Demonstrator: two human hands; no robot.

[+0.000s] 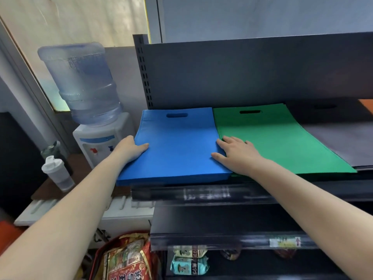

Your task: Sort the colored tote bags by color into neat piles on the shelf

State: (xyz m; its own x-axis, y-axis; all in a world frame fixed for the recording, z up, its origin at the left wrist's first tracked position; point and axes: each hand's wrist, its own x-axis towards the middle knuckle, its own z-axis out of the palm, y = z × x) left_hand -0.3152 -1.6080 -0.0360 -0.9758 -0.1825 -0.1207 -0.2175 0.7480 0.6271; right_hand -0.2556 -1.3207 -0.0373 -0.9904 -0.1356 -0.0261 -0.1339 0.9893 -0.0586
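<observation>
Both hands were down on the blue pile [177,146], a flat stack of blue tote bags lying at the left end of the dark shelf [302,190], its near left corner poking out past the shelf's front edge. The left hand [129,149] gripped the pile's left edge, thumb laid on top of the fabric and the other fingers tucked out of sight beneath, so how far they curled could not be told. The right hand [236,154] lay flat across the seam where blue met green, its fingers [221,143] straight and spread, pressing down and clutching nothing. Right beside the blue stack, edges touching, sat the green pile [278,142], handle cutout toward the back panel, just like the blue one. Further right on the same shelf lay a dark grey pile [343,136], partly under the green, and a sliver of orange [366,106] showed at the far right edge. Off to the left of the shelving stood a water dispenser [99,142] with its big clear bottle [80,81] on top, and a white shaker bottle [57,172] sat on a low brown desk [78,168] nearby. Down below, snack packets [189,263] filled a lower shelf, and a red bag of packaged goods [127,259] sat at the bottom.
</observation>
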